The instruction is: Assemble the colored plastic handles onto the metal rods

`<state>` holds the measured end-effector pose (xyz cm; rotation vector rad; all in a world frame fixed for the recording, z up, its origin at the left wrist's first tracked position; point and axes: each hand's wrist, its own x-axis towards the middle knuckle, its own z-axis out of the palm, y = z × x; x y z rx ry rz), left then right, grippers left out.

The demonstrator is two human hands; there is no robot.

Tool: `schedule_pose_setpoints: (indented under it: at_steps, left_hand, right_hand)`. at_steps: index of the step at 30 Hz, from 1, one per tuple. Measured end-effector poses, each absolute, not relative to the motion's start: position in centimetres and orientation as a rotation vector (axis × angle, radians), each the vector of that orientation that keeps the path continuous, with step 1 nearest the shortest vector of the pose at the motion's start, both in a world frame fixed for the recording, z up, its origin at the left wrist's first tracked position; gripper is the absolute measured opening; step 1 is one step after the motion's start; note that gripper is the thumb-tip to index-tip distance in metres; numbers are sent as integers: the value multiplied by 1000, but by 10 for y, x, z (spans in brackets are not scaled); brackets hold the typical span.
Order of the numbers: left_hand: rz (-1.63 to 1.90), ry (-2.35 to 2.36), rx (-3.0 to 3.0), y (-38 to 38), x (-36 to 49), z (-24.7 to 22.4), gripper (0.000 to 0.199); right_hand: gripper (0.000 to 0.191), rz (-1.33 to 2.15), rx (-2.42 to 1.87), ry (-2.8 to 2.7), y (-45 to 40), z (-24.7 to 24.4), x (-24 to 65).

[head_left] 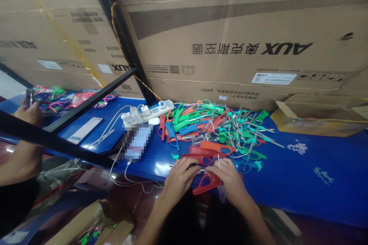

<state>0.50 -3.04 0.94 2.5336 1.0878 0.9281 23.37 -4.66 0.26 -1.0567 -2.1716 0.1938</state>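
Observation:
My right hand [229, 179] is closed around a red lighter shell [204, 186] with a loop-shaped opening, held at the table's front edge. A thin metal rod stands up by its fingers, and a clear plastic piece [221, 193] hangs below them. Close beside it, my left hand [181, 176] has its fingers bent and pinched near a small shiny part, too small to name. Just beyond both hands lie an orange lighter shell [215, 147] and more red ones. Behind these spreads a pile of green, blue and red lighter shells [186, 116] mixed with wired inner parts [244, 126].
A power strip [157, 111] with plugs and a charging phone [139, 142] are left of the pile. Another phone [85, 131] lies beyond a black metal frame [94, 97]. At far left is another person's hand [28, 113]. An open carton [319, 116] stands right.

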Motion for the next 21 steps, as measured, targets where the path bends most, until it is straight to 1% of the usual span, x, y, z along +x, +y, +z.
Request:
schedule_pose_setpoints:
  at_steps: [8,14,21]
  left_hand:
    - [912,1106,2509,-29,7,9,16]
    - [844,1139,2433,-29,6,14,14]
    - [790,1178,2413,-26,6,17,10]
  right_hand:
    - [26,220,-1094,-2206,-48,4,232]
    - [31,219,-1073,-2213,-49,5,232]
    - [27,184,-1075,-2213,-49,10,228]
